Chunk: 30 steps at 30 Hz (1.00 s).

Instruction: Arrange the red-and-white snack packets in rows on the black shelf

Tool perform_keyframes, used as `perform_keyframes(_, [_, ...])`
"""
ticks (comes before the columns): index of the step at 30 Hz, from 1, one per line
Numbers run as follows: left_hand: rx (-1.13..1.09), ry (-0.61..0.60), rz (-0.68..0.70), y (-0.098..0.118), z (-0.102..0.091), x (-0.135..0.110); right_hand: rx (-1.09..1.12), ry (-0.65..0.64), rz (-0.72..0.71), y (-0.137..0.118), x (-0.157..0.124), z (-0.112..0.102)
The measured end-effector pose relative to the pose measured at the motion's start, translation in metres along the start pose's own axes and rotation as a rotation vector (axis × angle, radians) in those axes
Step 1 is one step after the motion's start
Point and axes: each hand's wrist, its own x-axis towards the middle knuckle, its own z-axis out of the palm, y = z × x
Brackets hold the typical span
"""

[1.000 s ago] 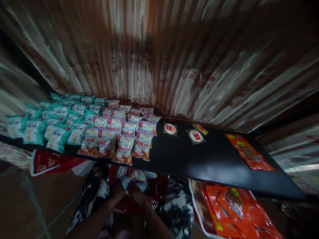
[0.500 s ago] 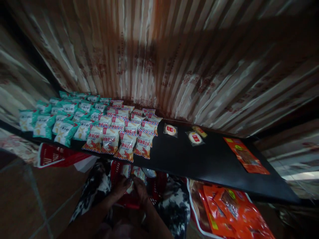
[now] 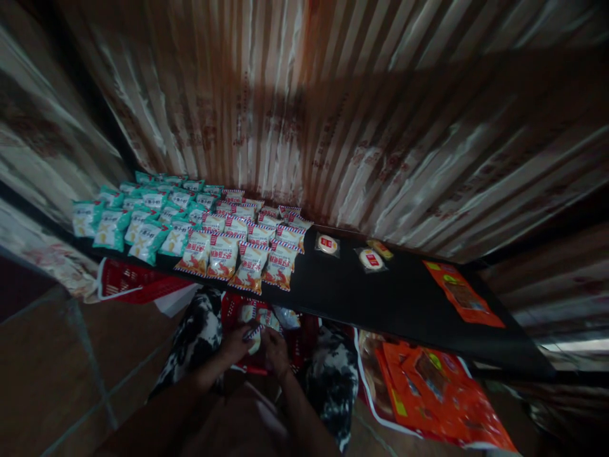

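Observation:
My left hand [image 3: 236, 344] is closed on the edge of a small snack bag [image 3: 255, 341], white with a striped end, above a red basket [image 3: 301, 346] between my knees. At the bag's right side, my right hand [image 3: 276, 349] has its fingers curled against it; dim light blurs the fingertips. Inside the basket, just beyond my hands, lie more snack bags [image 3: 268, 317] and a clear, pale packet [image 3: 287, 317]. Rows of white-and-orange snack bags [image 3: 251, 265] stand on the black shelf [image 3: 328, 295] above, beside rows of teal bags [image 3: 147, 240].
Two round packaged items [image 3: 372, 259] and a small yellow packet [image 3: 380, 248] lie mid-shelf. An orange packet [image 3: 461, 293] is farther right. Below the shelf, a white-rimmed basket [image 3: 373, 416] holds orange packets [image 3: 428, 397]; another red basket [image 3: 126, 281] sits left. Striped sheeting [image 3: 333, 127] hangs behind.
The view has shifted, so the shelf's left part appears farther right. My hands have come slightly apart and turned, and the striped end of the snack bag now shows between them.

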Motion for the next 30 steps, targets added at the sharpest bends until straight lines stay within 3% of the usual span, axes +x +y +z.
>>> perform_keyframes(8, [-0.084, 0.057, 0.084, 0.023, -0.016, -0.008, 0.012, 0.123, -0.045, -0.019, -0.007, 0.001])
perform_keyframes(14, [-0.191, 0.069, 0.089, 0.031, -0.029, -0.011, 0.104, -0.054, -0.038, -0.042, -0.013, 0.003])
perform_keyframes(25, [-0.448, 0.130, 0.064, 0.031, -0.028, -0.017, 0.040, 0.006, 0.025, -0.039, -0.012, 0.001])
perform_keyframes(30, [-0.566, 0.169, 0.029, 0.040, -0.040, -0.022, 0.100, -0.155, 0.072, -0.049, -0.020, -0.006])
